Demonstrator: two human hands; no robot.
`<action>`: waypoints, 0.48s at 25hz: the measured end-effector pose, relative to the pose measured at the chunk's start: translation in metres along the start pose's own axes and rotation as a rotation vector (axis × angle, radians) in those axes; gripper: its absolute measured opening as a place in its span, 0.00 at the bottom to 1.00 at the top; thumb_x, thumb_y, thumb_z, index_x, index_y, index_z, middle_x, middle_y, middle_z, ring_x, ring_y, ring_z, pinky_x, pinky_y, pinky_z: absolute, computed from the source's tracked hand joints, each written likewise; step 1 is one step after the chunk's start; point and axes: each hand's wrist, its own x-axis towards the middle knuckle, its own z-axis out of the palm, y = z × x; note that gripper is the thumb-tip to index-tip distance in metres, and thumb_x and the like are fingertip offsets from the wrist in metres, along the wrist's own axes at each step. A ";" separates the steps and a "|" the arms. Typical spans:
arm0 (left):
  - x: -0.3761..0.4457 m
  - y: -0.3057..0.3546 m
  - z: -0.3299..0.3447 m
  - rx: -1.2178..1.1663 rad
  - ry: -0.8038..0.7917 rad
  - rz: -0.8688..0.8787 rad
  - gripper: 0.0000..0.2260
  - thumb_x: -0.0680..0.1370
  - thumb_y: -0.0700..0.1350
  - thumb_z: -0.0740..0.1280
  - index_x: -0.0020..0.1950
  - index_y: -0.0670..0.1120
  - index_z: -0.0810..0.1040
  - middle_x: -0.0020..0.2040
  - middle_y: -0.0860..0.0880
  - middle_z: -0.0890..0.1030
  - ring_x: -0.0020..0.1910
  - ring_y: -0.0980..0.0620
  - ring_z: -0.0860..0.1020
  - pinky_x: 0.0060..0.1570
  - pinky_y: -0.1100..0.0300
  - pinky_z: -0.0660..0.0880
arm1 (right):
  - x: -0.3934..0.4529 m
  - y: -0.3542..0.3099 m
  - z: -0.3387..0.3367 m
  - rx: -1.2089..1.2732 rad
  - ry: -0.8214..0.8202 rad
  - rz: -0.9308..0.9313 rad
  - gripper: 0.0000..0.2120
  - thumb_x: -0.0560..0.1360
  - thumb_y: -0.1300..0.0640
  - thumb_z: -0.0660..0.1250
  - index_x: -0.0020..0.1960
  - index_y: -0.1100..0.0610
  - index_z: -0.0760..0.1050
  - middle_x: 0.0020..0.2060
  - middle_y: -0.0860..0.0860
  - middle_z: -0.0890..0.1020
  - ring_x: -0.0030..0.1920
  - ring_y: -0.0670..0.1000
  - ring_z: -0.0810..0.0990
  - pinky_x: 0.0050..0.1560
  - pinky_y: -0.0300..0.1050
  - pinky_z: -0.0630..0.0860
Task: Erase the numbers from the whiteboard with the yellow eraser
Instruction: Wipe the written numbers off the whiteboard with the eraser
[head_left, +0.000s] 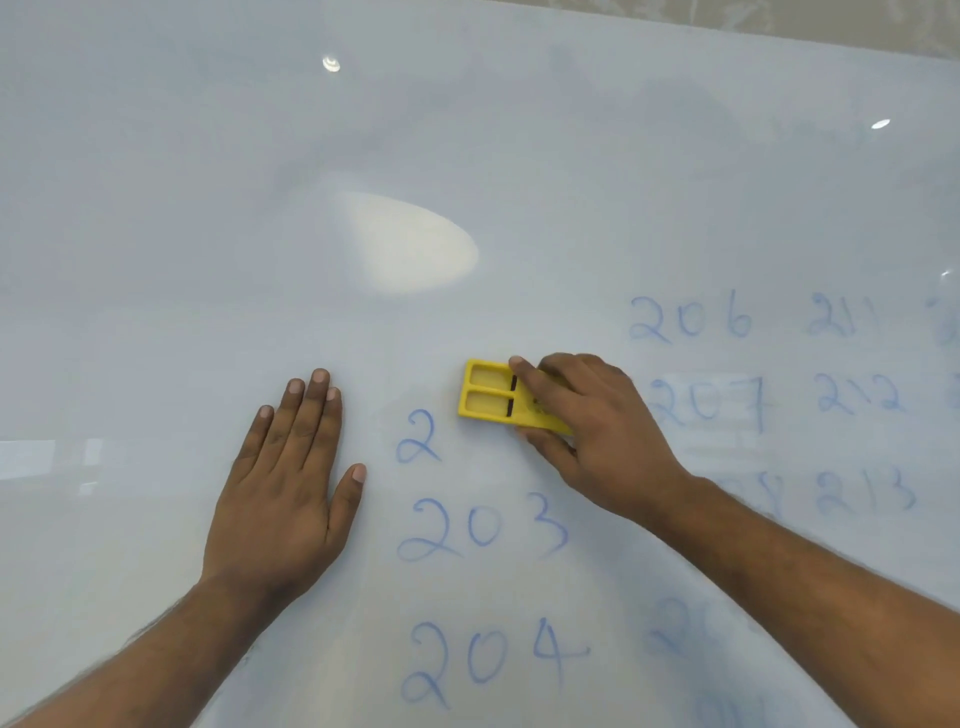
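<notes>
The whiteboard (208, 208) fills the view. My right hand (592, 436) grips the yellow eraser (488, 397) and presses it flat on the board, just up and right of a lone blue "2" (418, 436). Below that stand "203" (483, 525) and "204" (493, 657) in blue marker. To the right are "206" (691, 319), a smeared "207" (711, 405), "211" (841, 314), "212" (862, 400) and "213" (865, 491). My left hand (283, 488) lies flat on the board, fingers spread a little, left of the "2".
The upper and left parts of the board bear faint blue smudges and bright light reflections (410, 244). The board's top edge (779, 39) runs along the upper right. More blurred blue numbers (675, 631) show at the lower right, partly hidden by my right forearm.
</notes>
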 end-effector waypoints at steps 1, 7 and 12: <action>-0.001 0.000 0.000 -0.001 0.000 0.005 0.31 0.83 0.55 0.50 0.83 0.41 0.52 0.84 0.45 0.54 0.83 0.48 0.51 0.81 0.50 0.49 | 0.006 -0.006 0.004 0.019 0.007 0.016 0.27 0.76 0.49 0.64 0.72 0.58 0.70 0.55 0.55 0.76 0.51 0.58 0.74 0.51 0.51 0.71; -0.007 0.000 0.000 -0.010 0.009 0.015 0.31 0.83 0.55 0.52 0.83 0.40 0.54 0.84 0.44 0.55 0.83 0.46 0.53 0.81 0.47 0.52 | -0.017 -0.033 0.015 0.067 -0.066 -0.111 0.26 0.78 0.50 0.65 0.73 0.58 0.68 0.56 0.55 0.76 0.52 0.57 0.74 0.52 0.51 0.71; -0.014 0.000 0.001 -0.003 0.007 0.002 0.31 0.83 0.55 0.51 0.83 0.40 0.54 0.84 0.45 0.55 0.83 0.47 0.53 0.80 0.47 0.52 | -0.023 -0.011 0.004 -0.016 -0.114 -0.260 0.25 0.79 0.47 0.64 0.72 0.58 0.70 0.55 0.54 0.77 0.50 0.56 0.75 0.50 0.50 0.72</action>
